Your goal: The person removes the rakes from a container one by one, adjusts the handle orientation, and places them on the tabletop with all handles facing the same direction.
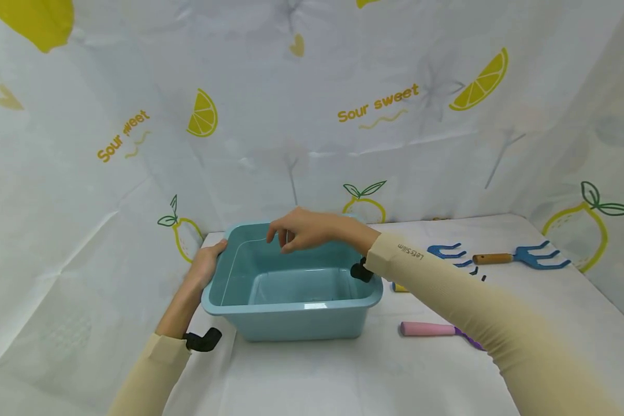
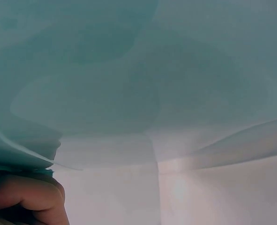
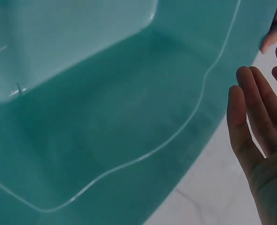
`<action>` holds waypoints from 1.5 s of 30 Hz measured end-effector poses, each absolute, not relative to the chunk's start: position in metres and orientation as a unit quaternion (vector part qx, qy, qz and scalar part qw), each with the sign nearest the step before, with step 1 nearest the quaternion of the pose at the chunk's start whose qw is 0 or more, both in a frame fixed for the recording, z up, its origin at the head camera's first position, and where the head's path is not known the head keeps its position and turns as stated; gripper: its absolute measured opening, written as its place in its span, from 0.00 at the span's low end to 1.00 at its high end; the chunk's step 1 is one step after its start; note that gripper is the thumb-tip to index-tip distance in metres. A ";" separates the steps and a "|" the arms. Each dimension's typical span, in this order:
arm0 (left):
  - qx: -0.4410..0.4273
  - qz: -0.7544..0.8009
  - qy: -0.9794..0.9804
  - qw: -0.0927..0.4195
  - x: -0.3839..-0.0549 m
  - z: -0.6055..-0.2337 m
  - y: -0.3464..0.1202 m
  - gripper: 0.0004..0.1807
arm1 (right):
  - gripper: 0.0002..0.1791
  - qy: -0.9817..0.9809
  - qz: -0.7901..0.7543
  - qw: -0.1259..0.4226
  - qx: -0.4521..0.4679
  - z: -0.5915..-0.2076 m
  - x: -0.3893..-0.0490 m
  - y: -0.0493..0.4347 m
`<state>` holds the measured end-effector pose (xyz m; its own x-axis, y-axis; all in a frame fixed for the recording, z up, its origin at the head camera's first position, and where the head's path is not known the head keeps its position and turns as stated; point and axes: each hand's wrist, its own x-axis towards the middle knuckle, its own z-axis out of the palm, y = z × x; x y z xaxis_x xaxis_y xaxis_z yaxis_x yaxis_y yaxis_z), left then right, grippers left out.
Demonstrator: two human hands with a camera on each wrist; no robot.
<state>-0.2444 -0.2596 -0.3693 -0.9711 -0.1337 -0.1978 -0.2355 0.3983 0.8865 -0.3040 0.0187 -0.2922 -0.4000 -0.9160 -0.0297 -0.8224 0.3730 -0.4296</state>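
Observation:
A light blue plastic basin (image 1: 291, 323) stands on the white-covered table with its inside bare. My left hand (image 1: 206, 263) grips its left rim; in the left wrist view, curled fingers (image 2: 30, 194) show beside the basin's outer wall (image 2: 129, 93). Over the back part of the basin hovers my right hand (image 1: 304, 228), its fingers loosely bent and holding nothing. The right wrist view shows those fingers (image 3: 255, 108) apart from the basin wall (image 3: 105, 126). A thin white line (image 3: 143, 157) follows the inner wall; whether it is a cord or an edge I cannot tell.
Right of the basin lie a blue hand fork (image 1: 538, 256) with a wooden handle, another blue fork head (image 1: 444, 250), a yellow handle end (image 1: 399, 287) and a purple tool with a pink handle (image 1: 426, 329). My right sleeve partly hides them. A lemon-print sheet (image 1: 270, 156) hangs behind.

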 end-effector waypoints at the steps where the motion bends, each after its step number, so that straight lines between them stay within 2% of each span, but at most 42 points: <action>1: -0.110 0.538 0.835 0.047 -0.244 -0.369 -0.259 0.34 | 0.19 0.818 -0.173 0.135 -0.531 -0.295 -0.304 0.016; 7: -0.107 0.539 0.834 0.049 -0.245 -0.371 -0.258 0.34 | 0.19 0.814 -0.154 0.161 -0.536 -0.311 -0.304 0.003; 16: -0.099 0.562 0.820 0.041 -0.247 -0.371 -0.258 0.23 | 0.19 0.828 -0.133 0.201 -0.506 -0.332 -0.305 -0.012; 26: -0.102 0.552 0.826 0.041 -0.248 -0.371 -0.257 0.24 | 0.22 0.832 -0.122 0.222 -0.493 -0.347 -0.312 -0.019; 36: -0.105 0.544 0.831 0.039 -0.247 -0.369 -0.260 0.22 | 0.25 0.812 -0.164 0.299 -0.475 -0.375 -0.311 -0.028; 45: -0.103 0.552 0.827 0.040 -0.248 -0.367 -0.261 0.23 | 0.27 0.813 -0.155 0.327 -0.457 -0.388 -0.305 -0.029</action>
